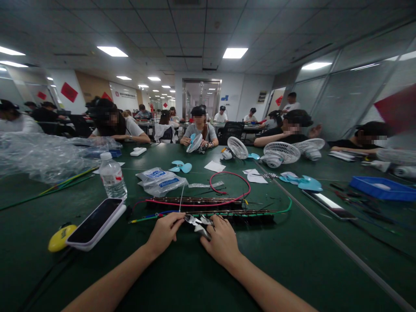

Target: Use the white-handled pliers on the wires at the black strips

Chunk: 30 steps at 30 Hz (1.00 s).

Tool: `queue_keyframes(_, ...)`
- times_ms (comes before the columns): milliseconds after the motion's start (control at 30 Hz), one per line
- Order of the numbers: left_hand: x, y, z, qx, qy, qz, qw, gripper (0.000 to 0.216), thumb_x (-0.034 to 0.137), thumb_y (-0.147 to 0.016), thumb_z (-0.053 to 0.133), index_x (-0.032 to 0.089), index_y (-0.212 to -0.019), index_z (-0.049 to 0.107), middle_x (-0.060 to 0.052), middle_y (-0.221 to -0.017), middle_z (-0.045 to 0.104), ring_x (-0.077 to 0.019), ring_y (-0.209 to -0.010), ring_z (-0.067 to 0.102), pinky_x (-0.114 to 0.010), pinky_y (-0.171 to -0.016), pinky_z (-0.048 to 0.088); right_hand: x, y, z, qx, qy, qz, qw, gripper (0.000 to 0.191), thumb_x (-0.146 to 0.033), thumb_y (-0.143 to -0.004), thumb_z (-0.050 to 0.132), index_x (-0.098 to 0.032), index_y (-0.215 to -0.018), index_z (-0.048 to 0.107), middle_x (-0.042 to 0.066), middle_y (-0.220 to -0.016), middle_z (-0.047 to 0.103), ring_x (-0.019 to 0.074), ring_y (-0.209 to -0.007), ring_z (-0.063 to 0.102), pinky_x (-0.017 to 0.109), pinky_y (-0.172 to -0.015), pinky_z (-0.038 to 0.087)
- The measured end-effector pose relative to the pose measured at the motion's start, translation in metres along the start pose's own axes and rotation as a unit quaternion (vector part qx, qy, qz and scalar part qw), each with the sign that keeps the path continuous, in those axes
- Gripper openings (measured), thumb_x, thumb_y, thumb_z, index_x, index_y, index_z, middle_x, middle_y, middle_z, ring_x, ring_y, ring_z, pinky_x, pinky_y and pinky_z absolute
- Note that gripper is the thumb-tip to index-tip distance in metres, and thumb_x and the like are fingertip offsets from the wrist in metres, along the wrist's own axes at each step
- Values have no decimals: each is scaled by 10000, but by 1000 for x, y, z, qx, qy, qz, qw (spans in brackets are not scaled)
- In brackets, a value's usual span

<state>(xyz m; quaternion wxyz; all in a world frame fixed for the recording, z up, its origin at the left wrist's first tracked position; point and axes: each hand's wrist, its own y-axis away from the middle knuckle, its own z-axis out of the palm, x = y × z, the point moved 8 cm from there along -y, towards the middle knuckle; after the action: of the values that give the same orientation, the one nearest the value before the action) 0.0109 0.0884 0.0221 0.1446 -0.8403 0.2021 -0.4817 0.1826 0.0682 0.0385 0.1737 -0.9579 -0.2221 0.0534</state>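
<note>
My right hand (224, 238) is wrapped around a pair of silver pliers (195, 220), whose jaws point left. Close to those jaws, my left hand (165, 232) has its fingertips pinched at the base of a thin white cable tie (181, 199) that sticks upward. Both hands are at the near edge of a long dark bar strung with wires (240, 213), with a green wire (286, 208) curving off its right end. Behind it lies a second similar bar (195, 201) with a red wire (249, 186) looping above. My fingers partly hide the tie's lower end.
To the left are a phone (95, 223), a yellow tape measure-like object (61, 237) and a water bottle (113, 177). Plastic bags (162, 182), blue fan blades (180, 166) and white fans (281, 152) lie farther back. A blue tray (383, 188) stands right. People sit opposite.
</note>
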Motion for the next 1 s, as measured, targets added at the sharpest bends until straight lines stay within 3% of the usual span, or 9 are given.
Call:
queue_keyframes(200,7,-1,-2,10,-1,-9,1000,219,299,-913,469,189,-956,653,-30,-920,649,-60,-398,553,-187,-393,459,-1,1,-1,17,0,-8,1000,214,-364,-775,577,-176,-820,670,110,-1045,580,251,-973,476,359,-819,341)
queue_keyframes(567,4,2,-1,5,27,-14,1000,243,298,-902,476,173,-1004,659,-67,-1022,644,-49,-412,540,-168,-369,453,-2,3,-2,57,-18,-30,998,184,-352,-728,615,-181,-773,665,101,-990,578,243,-937,492,354,-824,352)
queue_keyframes(1000,2,3,0,-5,29,-2,1000,238,279,-903,481,173,-1026,655,-76,-1047,639,-53,-435,550,-172,-389,473,-6,1,-1,38,1,-45,998,194,-352,-761,604,-177,-798,680,100,-981,594,234,-944,513,341,-832,368)
